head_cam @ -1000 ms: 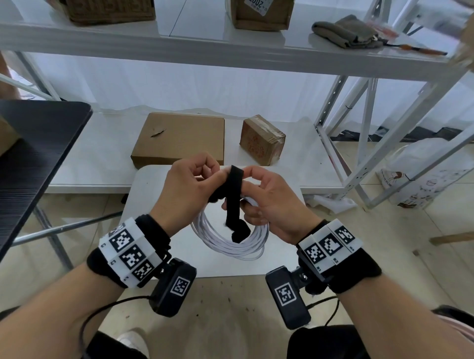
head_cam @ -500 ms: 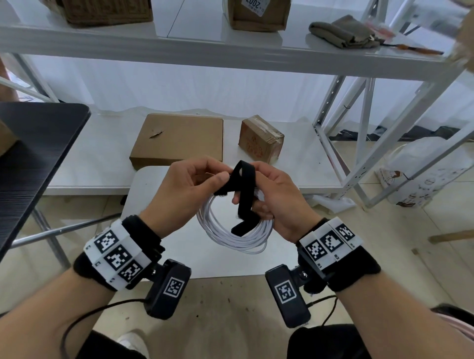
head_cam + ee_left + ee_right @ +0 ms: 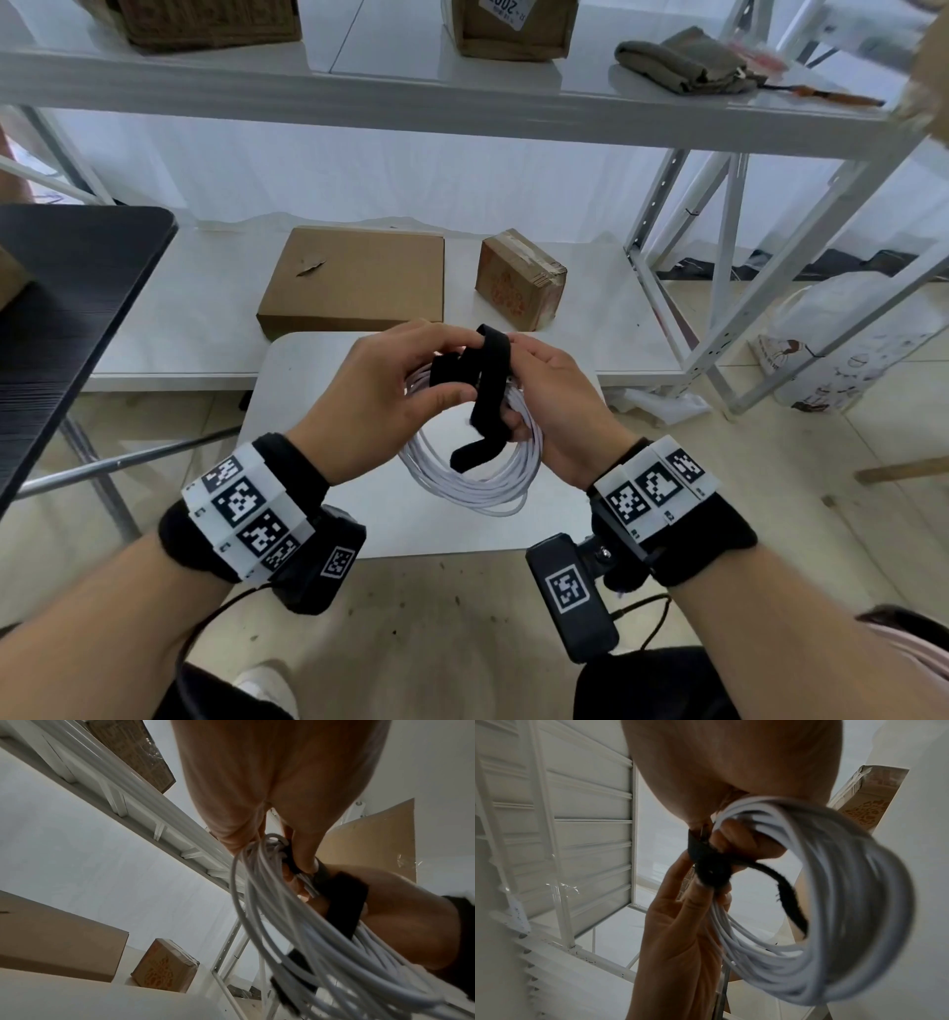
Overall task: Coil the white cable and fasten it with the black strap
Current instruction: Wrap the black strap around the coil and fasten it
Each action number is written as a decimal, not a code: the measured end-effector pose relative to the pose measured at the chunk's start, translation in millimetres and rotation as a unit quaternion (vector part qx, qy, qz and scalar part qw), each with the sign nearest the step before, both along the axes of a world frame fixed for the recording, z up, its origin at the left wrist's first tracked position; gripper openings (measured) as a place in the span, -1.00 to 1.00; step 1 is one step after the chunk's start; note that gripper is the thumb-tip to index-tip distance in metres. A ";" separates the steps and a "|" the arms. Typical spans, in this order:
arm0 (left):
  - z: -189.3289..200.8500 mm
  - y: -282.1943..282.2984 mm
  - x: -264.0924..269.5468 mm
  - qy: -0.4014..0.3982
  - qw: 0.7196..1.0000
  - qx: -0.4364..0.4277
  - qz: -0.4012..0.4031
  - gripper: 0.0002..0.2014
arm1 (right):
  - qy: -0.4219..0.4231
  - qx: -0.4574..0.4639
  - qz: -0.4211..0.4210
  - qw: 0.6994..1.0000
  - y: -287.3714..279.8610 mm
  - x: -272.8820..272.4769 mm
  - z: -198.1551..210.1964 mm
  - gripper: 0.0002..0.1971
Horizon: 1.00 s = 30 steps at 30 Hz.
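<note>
Both wrists carry black bands with white marker blocks, a small camera hanging under each. The left hand (image 3: pixel 382 398) and right hand (image 3: pixel 557 406) meet in mid-air above a white surface (image 3: pixel 308 452), clear of its near edge; open floor lies on both sides and toward the viewer.

The white cable (image 3: pixel 477 480) is wound into a multi-turn round coil. It hangs below the hands over the surface; contact with the surface cannot be told. The black strap (image 3: pixel 490 390) arches over the top of the coil, its free tail bent and dangling inside the ring. The left hand pinches the strap's short end between thumb and fingers. The right hand has its fingers curled round the coil's top, with the strap band across them.

The left wrist view shows the strands (image 3: pixel 295 923) fanning toward the lens, with the strap (image 3: pixel 344 902) lying against the right hand (image 3: pixel 401 912). The right wrist view shows the full ring (image 3: pixel 847 902), blurred, and the strap's fuzzy tail (image 3: pixel 790 902) curving through its middle, with left fingers (image 3: pixel 685 914) at the wrapped knot.

Beyond the surface's far edge: a low white shelf (image 3: pixel 616 318) holding a flat cardboard box (image 3: pixel 354 282) and a small taped box (image 3: pixel 518 277). A black table edge (image 3: pixel 77 288) sits left, angled white rack legs (image 3: pixel 729 277) right. The upper shelf (image 3: pixel 462 97) carries boxes and a folded cloth (image 3: pixel 683 61).
</note>
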<state>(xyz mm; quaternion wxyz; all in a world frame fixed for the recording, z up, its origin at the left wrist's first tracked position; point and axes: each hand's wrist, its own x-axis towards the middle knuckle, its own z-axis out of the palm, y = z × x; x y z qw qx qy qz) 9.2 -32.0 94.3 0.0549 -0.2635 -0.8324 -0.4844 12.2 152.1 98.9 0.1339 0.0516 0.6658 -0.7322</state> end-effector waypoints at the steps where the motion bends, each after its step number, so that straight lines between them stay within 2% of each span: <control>1: -0.1 1.0 0.1 -0.006 1.000 0.007 0.003 -0.62 | -0.004 -0.003 0.004 1.000 0.5 -0.1 0.3 -0.76; 5: 0.3 1.3 0.5 -0.022 0.999 0.023 0.000 -0.66 | -0.018 0.000 0.025 1.000 3.0 -1.9 2.1 -0.70; 8: 0.9 -0.1 -0.6 -0.039 0.999 0.035 -0.008 -0.68 | -0.009 -0.012 0.009 1.000 7.3 -4.6 1.6 -0.83; 10: 1.8 -0.7 -0.3 -0.055 0.998 0.039 -0.018 -0.71 | 0.021 -0.020 0.001 1.000 10.7 -6.4 1.5 -0.89; 13: 2.3 -0.9 0.0 -0.088 0.994 0.050 -0.037 -0.76 | 0.122 0.024 0.007 0.992 14.8 -8.3 1.0 -0.71; 16: 1.3 -1.2 -1.4 -0.104 0.992 0.057 -0.044 -0.80 | 0.154 0.028 0.002 0.988 11.7 -7.7 -0.6 -0.80; 20: 0.4 -1.3 -0.9 -0.117 0.989 0.059 -0.061 -0.79 | 0.136 0.001 -0.010 0.991 6.7 -7.6 -1.4 -0.94; 25: 1.6 2.5 5.4 -0.121 0.985 0.059 -0.105 -0.74 | 0.031 -0.081 -0.056 0.995 12.1 -12.9 3.4 -0.70; 27: 3.0 4.1 7.1 -0.126 0.982 0.081 -0.114 -0.72 | -0.010 -0.053 -0.062 0.997 13.9 -13.3 1.7 -0.63; 30: 5.2 5.7 7.4 -0.124 0.980 0.111 -0.109 -0.68 | -0.030 0.054 -0.048 0.997 14.7 -14.5 -0.6 -0.55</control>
